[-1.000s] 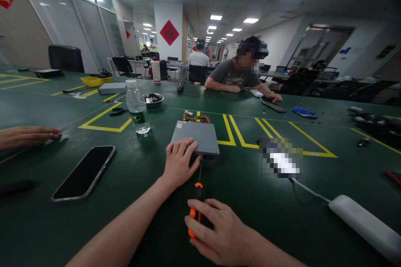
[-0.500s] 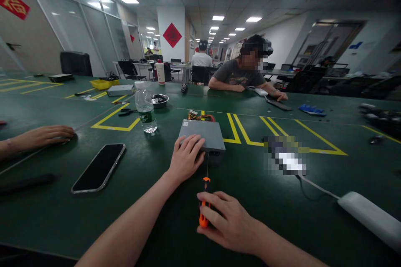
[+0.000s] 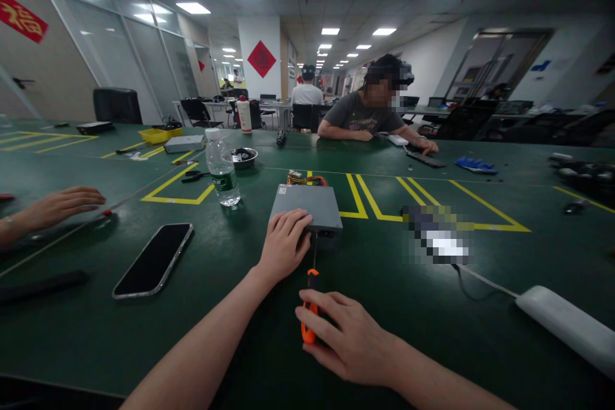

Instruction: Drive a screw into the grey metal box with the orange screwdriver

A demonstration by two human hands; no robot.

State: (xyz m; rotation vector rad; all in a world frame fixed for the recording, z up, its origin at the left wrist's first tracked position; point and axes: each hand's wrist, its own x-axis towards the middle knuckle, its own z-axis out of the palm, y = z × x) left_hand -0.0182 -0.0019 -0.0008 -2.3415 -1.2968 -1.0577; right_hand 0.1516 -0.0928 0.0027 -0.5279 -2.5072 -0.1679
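A grey metal computer power supply [image 3: 314,205] lies on the green table, its bundle of coloured wires [image 3: 307,180] at the far side. My left hand [image 3: 287,243] holds its near left corner, fingers over the top and thumb at the front face. In my right hand [image 3: 346,336] is an orange and black screwdriver [image 3: 310,317], gripped by the handle between fingers and thumb. Its thin shaft points away from me to the front face of the power supply, below the left thumb. The tip and whatever it touches are too small to make out.
A water bottle [image 3: 222,170] stands beyond my left hand, near a metal bowl [image 3: 244,157]. A phone [image 3: 154,261] lies to the left, close to another person's hand [image 3: 62,205]. At right are a white power strip [image 3: 567,320] and cable. A co-worker [image 3: 369,109] sits opposite.
The screwdriver handle has turned a little in my right hand, and the fingers have shifted on it. The other person's hand at left has lifted and moved left, exposing a small red-tipped object.
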